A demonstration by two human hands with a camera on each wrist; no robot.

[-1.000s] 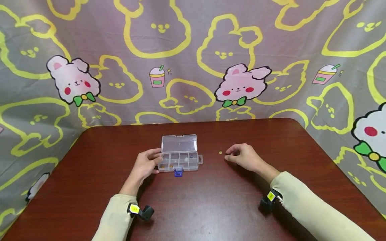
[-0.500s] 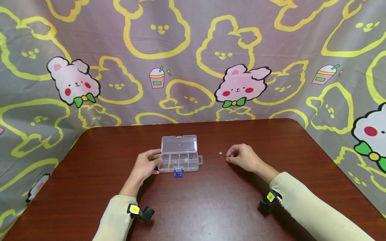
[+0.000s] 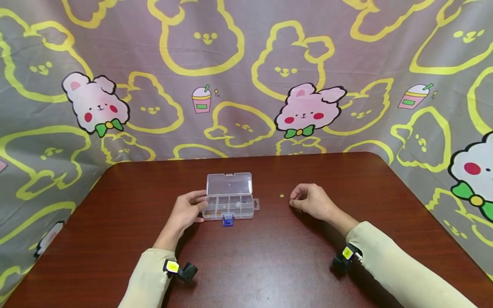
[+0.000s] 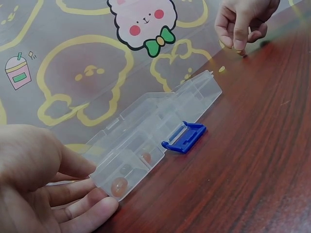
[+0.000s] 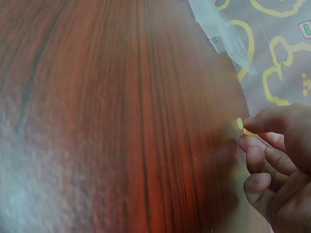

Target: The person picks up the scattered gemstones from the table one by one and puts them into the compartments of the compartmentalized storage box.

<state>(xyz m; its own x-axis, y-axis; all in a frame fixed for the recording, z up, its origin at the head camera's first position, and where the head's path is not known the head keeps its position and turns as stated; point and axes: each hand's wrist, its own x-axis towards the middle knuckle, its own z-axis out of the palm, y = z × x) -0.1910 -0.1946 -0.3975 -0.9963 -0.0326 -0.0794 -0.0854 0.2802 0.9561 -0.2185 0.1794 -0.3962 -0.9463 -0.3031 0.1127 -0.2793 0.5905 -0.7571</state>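
Observation:
A clear plastic compartment box (image 3: 228,209) lies on the table with its lid (image 3: 229,184) raised at the back and its blue latch (image 4: 184,137) hanging at the front. My left hand (image 3: 187,209) holds the box's left end, thumb at the upper edge and fingers lower down. Small orange beads (image 4: 119,187) sit in the near left compartments. To the right, my right hand (image 3: 312,201) pinches a tiny yellow piece (image 5: 250,132) between thumb and index finger, close over the table. Another yellow piece (image 3: 282,195) lies on the table just left of those fingertips.
The dark reddish wooden table (image 3: 246,265) ends at a cartoon-print curtain (image 3: 239,85) behind and at both sides. A clear hanging tab (image 3: 256,204) sticks out from the box's right end. Several small pale pieces lie in other compartments.
My right hand has shifted slightly right and toward me, away from the yellow piece on the table. The left hand and box have stayed in place.

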